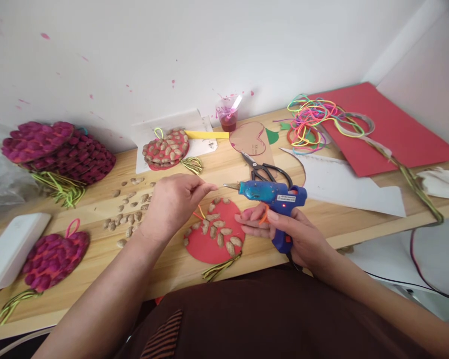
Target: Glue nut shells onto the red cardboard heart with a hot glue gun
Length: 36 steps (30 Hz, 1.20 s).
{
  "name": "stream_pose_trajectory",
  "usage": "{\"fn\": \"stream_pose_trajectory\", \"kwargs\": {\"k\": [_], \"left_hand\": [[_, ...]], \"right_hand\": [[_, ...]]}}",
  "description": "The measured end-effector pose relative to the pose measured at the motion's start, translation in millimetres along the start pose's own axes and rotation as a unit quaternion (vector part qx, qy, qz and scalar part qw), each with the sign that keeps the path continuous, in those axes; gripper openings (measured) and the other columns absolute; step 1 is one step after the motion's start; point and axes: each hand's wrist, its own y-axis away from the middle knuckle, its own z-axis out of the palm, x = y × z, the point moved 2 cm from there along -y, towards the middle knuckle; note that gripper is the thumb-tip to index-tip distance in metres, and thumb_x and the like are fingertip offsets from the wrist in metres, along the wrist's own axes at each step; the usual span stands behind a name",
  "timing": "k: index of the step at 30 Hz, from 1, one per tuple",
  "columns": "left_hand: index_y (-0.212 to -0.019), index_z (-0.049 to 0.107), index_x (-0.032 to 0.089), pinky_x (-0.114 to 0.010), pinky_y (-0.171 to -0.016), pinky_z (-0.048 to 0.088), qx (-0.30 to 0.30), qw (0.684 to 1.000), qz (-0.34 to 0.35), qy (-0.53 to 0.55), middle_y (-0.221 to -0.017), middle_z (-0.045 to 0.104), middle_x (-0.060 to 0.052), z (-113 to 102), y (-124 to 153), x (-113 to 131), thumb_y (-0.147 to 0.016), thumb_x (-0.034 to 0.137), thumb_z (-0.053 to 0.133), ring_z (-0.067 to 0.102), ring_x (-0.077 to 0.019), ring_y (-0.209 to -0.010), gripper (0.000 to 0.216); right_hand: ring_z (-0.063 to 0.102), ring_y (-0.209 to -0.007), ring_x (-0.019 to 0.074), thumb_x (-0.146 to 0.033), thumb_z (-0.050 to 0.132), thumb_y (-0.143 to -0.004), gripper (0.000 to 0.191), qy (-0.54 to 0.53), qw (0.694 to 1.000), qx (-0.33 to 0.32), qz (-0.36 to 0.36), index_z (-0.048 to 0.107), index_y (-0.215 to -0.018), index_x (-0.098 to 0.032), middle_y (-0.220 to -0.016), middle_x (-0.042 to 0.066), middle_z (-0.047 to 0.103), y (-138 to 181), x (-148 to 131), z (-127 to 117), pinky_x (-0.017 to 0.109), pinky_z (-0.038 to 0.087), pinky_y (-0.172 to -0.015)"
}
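The wooden tabletop (344, 219) carries everything in front of you and runs from the left edge to the wall at the back. At its far right lies a red sheet (392, 132), with a tangle of coloured cords (310, 119) on its left end and a white paper offcut (344, 187) just in front of it. At the far left sits a stack of painted magenta hearts (56, 149); one more magenta heart (54, 259) lies near the front edge, beside a white box (13, 247).

The red heart cutout (215, 232) lies flat between your hands, near the front edge, partly covered with peanut shells. Your right hand (288, 234) is clamped on the grip of the blue glue gun (273, 197), whose nozzle points left above the cutout's upper edge. Your left hand (172, 202) is pinched shut, fingertips just beside the nozzle tip; whatever it holds is too small to identify.

Black scissors (265, 169) lie directly behind the glue gun, touching a brown cardboard heart (249, 139). An unpainted shell-covered heart (166, 148) rests on white paper by the wall, and a small cup of pink liquid (228, 117) stands close by. Loose peanut shells (129, 214) are scattered just left of your left hand.
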Motion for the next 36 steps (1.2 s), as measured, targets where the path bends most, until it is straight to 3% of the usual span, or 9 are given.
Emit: {"fn": "stream_pose_trajectory", "kwargs": {"k": [9,13,15,21,28,36], "left_hand": [[-0.081,0.073,0.017,-0.031,-0.067,0.048,0.008,0.999,0.038,0.010,-0.075,0.072,-0.006,3.2,-0.8,-2.2,-0.101,0.038,0.046,0.066,-0.0199,-0.071,0.040],[-0.105,0.074,0.017,-0.031,-0.075,0.051,0.018,0.998,0.033,0.047,-0.080,0.074,-0.005,3.1,0.3,-2.2,-0.099,0.027,0.046,0.068,-0.0189,-0.077,0.031],[-0.110,0.074,0.017,-0.031,-0.078,0.052,0.029,0.998,0.027,0.056,-0.087,0.077,-0.005,2.3,0.7,-1.5,-0.099,0.029,0.050,0.069,-0.0193,-0.082,0.029],[-0.078,0.073,0.019,-0.031,-0.067,0.049,0.023,0.999,0.022,0.020,-0.075,0.074,-0.005,1.5,1.8,-0.4,-0.098,0.040,0.055,0.066,-0.0192,-0.071,0.034],[-0.099,0.076,0.018,-0.031,-0.074,0.053,0.000,0.997,0.060,0.045,-0.088,0.076,-0.007,6.2,3.0,0.3,-0.097,0.027,0.052,0.069,-0.0200,-0.080,0.026],[-0.080,0.078,0.022,-0.031,-0.067,0.049,0.000,0.999,0.036,0.034,-0.077,0.075,-0.004,1.2,3.3,-1.5,-0.096,0.042,0.060,0.067,-0.0198,-0.072,0.031]], "right_hand": [[0.070,-0.111,0.0293,-0.043,0.080,-0.081,0.022,0.003,1.000,0.011,0.008,0.078,-0.087,-0.022,-0.100,0.007,0.074,0.7,-1.4,0.9,0.051,0.056,-0.100],[0.070,-0.110,0.0289,-0.043,0.080,-0.080,0.022,0.003,1.000,0.010,0.008,0.078,-0.087,-0.022,-0.100,0.007,0.074,0.4,-1.2,0.4,0.050,0.056,-0.100],[0.070,-0.111,0.0290,-0.043,0.080,-0.080,0.022,0.004,1.000,0.009,0.007,0.078,-0.087,-0.022,-0.101,0.006,0.075,0.2,-1.1,0.4,0.051,0.056,-0.101],[0.070,-0.111,0.0291,-0.043,0.080,-0.080,0.022,0.005,1.000,0.011,0.007,0.078,-0.087,-0.022,-0.100,0.006,0.075,0.2,-1.3,1.2,0.051,0.056,-0.101],[0.070,-0.112,0.0294,-0.044,0.081,-0.079,0.023,0.001,1.000,0.012,0.011,0.078,-0.087,-0.022,-0.101,0.006,0.075,0.2,-1.1,0.7,0.051,0.055,-0.102],[0.070,-0.112,0.0294,-0.045,0.082,-0.078,0.024,0.001,1.000,0.013,0.014,0.077,-0.087,-0.023,-0.100,0.006,0.075,0.4,-1.1,1.6,0.052,0.055,-0.103]]}}
